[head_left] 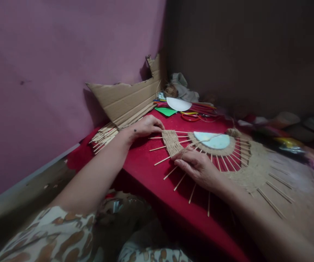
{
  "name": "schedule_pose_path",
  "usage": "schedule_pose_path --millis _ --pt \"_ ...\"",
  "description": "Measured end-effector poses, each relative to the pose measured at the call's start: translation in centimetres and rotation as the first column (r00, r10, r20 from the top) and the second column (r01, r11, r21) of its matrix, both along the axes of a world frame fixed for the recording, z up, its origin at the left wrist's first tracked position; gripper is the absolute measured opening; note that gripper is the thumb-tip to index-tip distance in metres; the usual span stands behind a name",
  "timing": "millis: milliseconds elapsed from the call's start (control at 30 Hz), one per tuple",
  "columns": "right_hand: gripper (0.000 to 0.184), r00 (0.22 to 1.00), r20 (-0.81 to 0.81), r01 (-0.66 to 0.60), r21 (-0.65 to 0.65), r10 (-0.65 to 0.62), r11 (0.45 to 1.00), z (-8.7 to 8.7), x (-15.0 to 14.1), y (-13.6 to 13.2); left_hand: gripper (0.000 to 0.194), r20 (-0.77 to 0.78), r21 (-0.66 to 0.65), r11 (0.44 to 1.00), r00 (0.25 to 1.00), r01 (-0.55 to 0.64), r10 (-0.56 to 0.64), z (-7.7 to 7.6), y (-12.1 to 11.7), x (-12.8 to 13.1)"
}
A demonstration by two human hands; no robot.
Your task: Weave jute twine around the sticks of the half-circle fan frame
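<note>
A half-round frame of thin wooden sticks (208, 203) lies on the red cloth, its sticks fanning out from a pale blue half-disc (214, 141) edged with twine. Woven twine forms a band (171, 142) across the sticks at the left and a wider one (257, 163) at the right. My left hand (148, 125) is closed at the left band's upper corner, fingertips pinching its edge. At that band's lower end my right hand (196, 163) is closed on the jute twine (207, 139). This strand crosses the half-disc towards a small twine bundle (232, 133). My right fingertips are partly hidden.
Torn cardboard (129, 100) leans against the purple wall, beside a bundle of loose sticks (104, 136). Behind the frame lie a white half-disc (178, 104), a green sheet (166, 111), red-handled scissors (191, 117) and a twine ball (171, 91). The red table's edge (151, 196) is nearest me.
</note>
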State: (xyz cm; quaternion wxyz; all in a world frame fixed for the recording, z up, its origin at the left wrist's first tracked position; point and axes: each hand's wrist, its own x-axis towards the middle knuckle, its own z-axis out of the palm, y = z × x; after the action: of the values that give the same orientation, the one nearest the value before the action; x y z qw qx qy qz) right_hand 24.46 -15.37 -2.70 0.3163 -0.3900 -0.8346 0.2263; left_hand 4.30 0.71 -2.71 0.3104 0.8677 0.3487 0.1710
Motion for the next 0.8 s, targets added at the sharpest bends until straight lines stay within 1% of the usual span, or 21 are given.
schedule_pose_path --millis 133,300,433,567,700,800 --pt "0.022 1.000 -0.006 -0.005 0.016 0.005 1.000 -0.05 -0.16 0.04 0.027 -0.015 -0.024 0.999 1.000 -0.021 0.021 0.29 -0.34 0.08" --pt "0.019 1.000 -0.013 0.007 0.018 -0.006 1.000 -0.04 -0.23 -0.04 0.020 -0.026 -0.015 0.999 0.999 -0.038 0.037 0.42 -0.75 0.22" --pt "0.018 1.000 -0.001 0.000 0.023 0.000 1.000 -0.24 -0.10 -0.06 0.019 -0.033 0.003 1.000 0.999 -0.030 0.030 0.36 -0.67 0.08" --pt "0.017 1.000 -0.001 -0.005 0.025 0.005 1.000 -0.37 -0.06 -0.04 0.022 0.004 0.007 1.000 1.000 -0.025 0.025 0.13 -0.43 -0.09" --pt "0.016 1.000 0.003 0.002 0.014 -0.002 1.000 -0.46 -0.03 -0.03 0.027 0.025 0.009 0.998 0.997 -0.069 0.069 -0.02 -0.41 -0.08" --pt "0.016 1.000 0.021 0.005 -0.004 -0.005 1.000 -0.49 0.06 -0.10 0.028 0.031 0.014 0.998 0.998 -0.056 0.056 -0.16 -0.35 -0.01"
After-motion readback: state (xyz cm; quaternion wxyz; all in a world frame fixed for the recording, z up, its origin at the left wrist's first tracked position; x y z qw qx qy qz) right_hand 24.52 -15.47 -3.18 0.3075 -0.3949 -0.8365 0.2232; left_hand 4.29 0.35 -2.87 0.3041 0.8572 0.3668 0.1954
